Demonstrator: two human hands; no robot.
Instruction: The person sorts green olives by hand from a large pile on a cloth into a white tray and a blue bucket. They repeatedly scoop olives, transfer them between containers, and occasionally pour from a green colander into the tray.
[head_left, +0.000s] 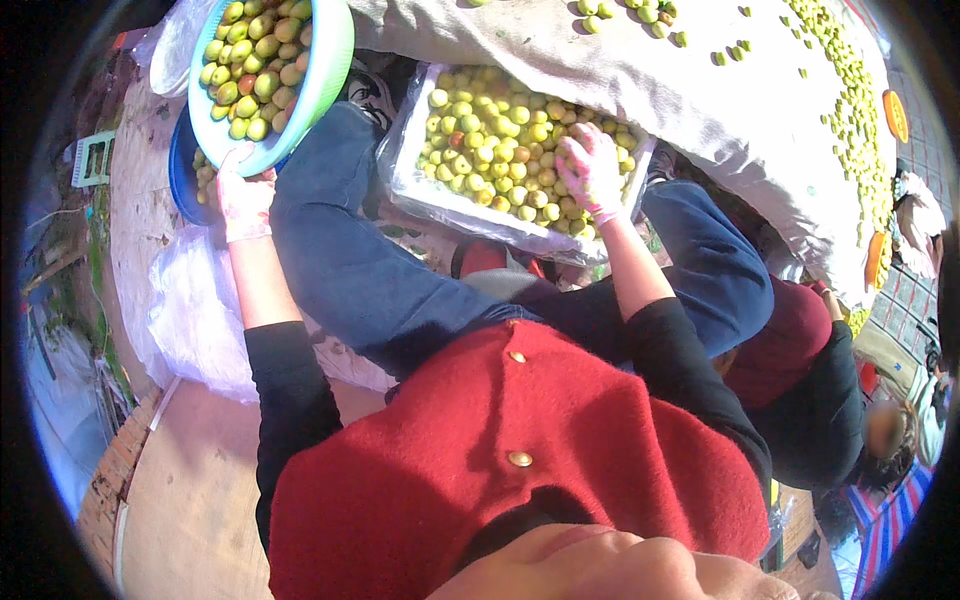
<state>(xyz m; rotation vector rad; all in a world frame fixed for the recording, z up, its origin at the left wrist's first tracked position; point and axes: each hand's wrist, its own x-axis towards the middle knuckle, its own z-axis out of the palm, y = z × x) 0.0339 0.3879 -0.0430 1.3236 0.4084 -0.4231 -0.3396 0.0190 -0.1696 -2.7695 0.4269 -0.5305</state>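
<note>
My left hand (246, 193), in a pink-patterned glove, grips the near rim of a pale green plastic basin (324, 82) that holds many green and reddish jujube-like fruits (259, 56). My right hand (591, 169), gloved alike, rests with bent fingers on the fruits (487, 150) in a white crate lined with clear plastic (480, 216). The crate stands between my knees. Whether the right hand holds a fruit is hidden beneath it. Under the basin's near side, a blue basin (180, 176) with more fruits is partly visible.
A pale cloth (675, 97) lies over the surface beyond the crate, with scattered fruits and a long band of them (855, 150) at right. Plastic sheeting (202, 315) lies by my left arm. Another person in dark sleeves (810, 420) sits close on my right.
</note>
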